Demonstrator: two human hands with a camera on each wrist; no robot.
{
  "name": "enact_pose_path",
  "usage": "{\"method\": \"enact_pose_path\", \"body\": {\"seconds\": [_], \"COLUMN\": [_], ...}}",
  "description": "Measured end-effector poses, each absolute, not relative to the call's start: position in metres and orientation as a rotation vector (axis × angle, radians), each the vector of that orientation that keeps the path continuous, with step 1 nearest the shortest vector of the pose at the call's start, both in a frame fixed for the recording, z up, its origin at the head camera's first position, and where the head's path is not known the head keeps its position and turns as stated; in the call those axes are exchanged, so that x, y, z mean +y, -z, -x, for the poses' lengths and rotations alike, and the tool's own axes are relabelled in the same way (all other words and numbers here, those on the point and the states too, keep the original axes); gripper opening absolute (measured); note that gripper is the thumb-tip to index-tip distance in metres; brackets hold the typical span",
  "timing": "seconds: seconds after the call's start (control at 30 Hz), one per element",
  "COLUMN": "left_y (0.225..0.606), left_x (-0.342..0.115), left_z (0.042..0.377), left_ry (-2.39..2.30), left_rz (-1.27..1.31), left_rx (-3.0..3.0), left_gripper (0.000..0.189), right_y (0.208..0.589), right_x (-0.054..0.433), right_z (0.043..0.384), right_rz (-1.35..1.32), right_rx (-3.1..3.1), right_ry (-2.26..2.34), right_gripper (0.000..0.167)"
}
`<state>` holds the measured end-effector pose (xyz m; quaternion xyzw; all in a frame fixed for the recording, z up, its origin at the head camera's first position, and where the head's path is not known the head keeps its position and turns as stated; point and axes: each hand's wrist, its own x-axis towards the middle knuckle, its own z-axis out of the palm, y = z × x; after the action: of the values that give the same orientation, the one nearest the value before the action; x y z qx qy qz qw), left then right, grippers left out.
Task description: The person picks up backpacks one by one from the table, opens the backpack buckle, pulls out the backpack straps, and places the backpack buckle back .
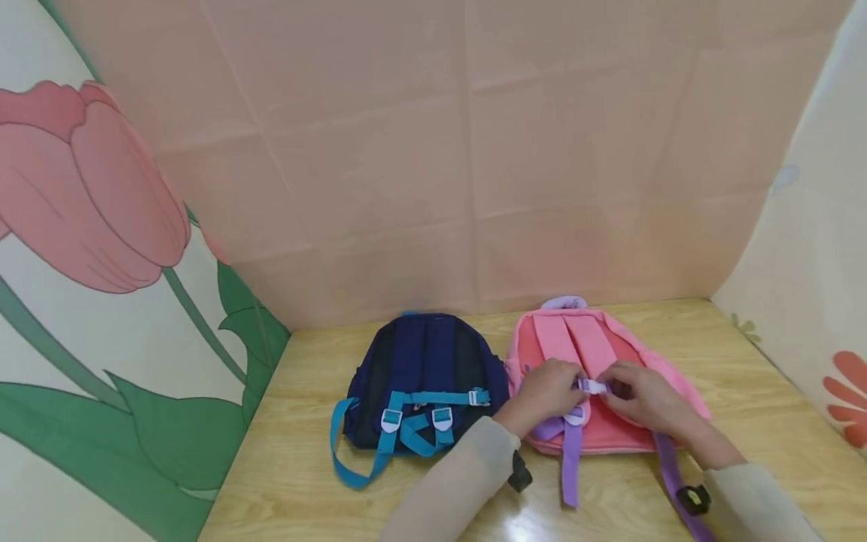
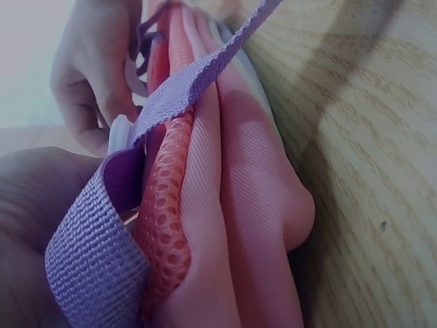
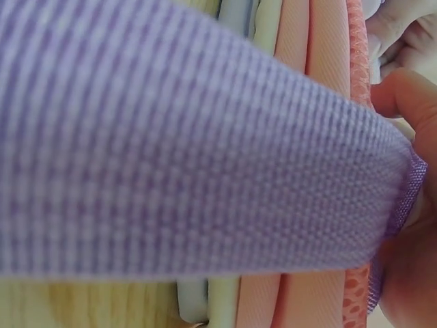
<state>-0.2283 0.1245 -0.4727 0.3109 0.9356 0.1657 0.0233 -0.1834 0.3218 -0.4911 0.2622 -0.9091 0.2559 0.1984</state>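
Observation:
A pink backpack [image 1: 626,339] lies with its shoulder straps facing up. Over its lower back, my left hand [image 1: 550,388] and right hand [image 1: 640,395] pinch a pale lilac strap buckle [image 1: 592,386] from its two sides. Purple webbing [image 1: 571,467] hangs off the bag's lower edge, and another purple strap [image 1: 669,463] runs down beneath my right wrist. In the left wrist view, a purple strap [image 2: 95,239] loops past the left hand [image 2: 34,198] beside red mesh [image 2: 167,212]. Wide purple webbing [image 3: 205,164] covers much of the right wrist view, partly hiding the right hand [image 3: 410,273].
Left of the pink bag lies a navy backpack [image 1: 427,346] with blue straps [image 1: 359,478], their buckle [image 1: 479,397] joined across it. Both bags rest on a wood-grain table [image 1: 298,421]. A plain pinkish-brown sheet [image 1: 379,165] rises behind, with flower-printed panels [image 1: 135,316] at the sides.

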Motion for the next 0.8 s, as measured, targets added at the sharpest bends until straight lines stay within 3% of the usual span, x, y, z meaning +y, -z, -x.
{"method": "enact_pose_path", "body": {"seconds": [0.8], "left_y": [0.4738], "left_x": [0.1223], "left_z": [0.2324], "left_ry": [-0.617], "left_rz": [-0.889], "left_rx": [2.801], "left_gripper": [0.012], "right_y": [0.4935], "right_x": [0.3277], "right_z": [0.1904], "right_rz": [-0.761], "right_rx": [-2.521], "right_ry": [-0.804], "right_gripper": [0.034]}}
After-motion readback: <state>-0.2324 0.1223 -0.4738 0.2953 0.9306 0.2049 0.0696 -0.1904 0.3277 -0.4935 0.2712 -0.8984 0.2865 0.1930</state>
